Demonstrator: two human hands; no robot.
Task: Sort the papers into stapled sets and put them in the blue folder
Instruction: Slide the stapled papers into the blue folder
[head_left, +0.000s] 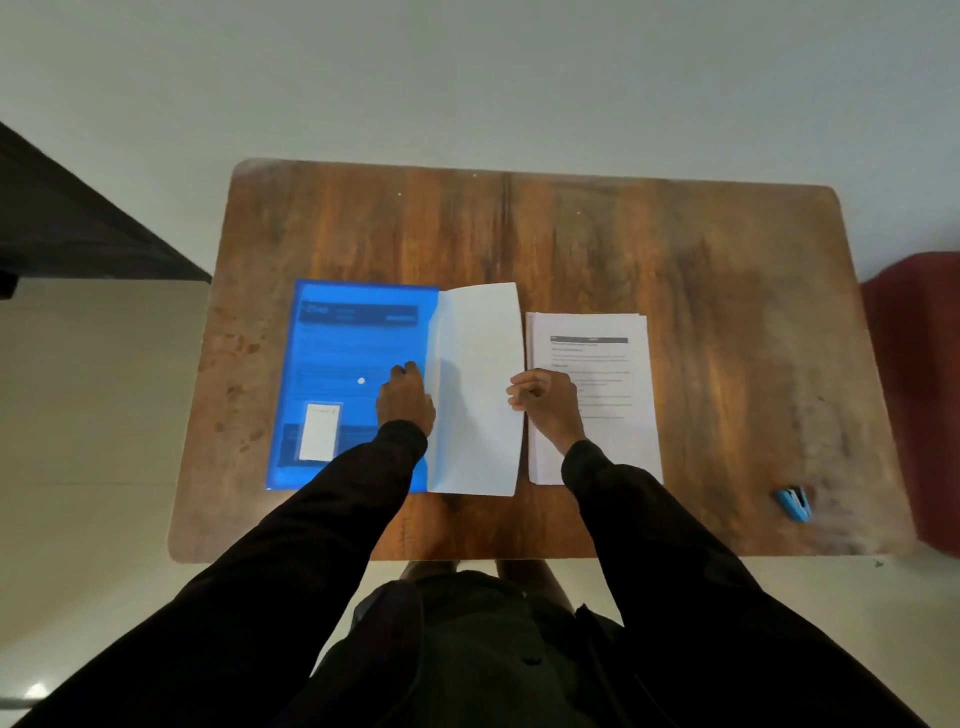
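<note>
My left hand (406, 399) rests on the blue folder (337, 358), fingers together. On my right hand (545, 402) the fingers pinch the white papers (478, 364) by their right edge.

blues and whites on streaked brown wood

bright blue folder (332, 364) under the left hand (405, 400), bearing a white card (318, 432) and white dot (361, 381); plain white sheet (478, 389) between the hands; black-printed white papers (592, 353) under the right hand (543, 402); brown, dark-grained tabletop (623, 249); blue stapler (794, 503) far to its right; black sleeves (322, 519).

Translucent blue folder (337, 364) lying flat, blank white papers (478, 389) arched over its right edge — printed stack (613, 358) just beside
</note>
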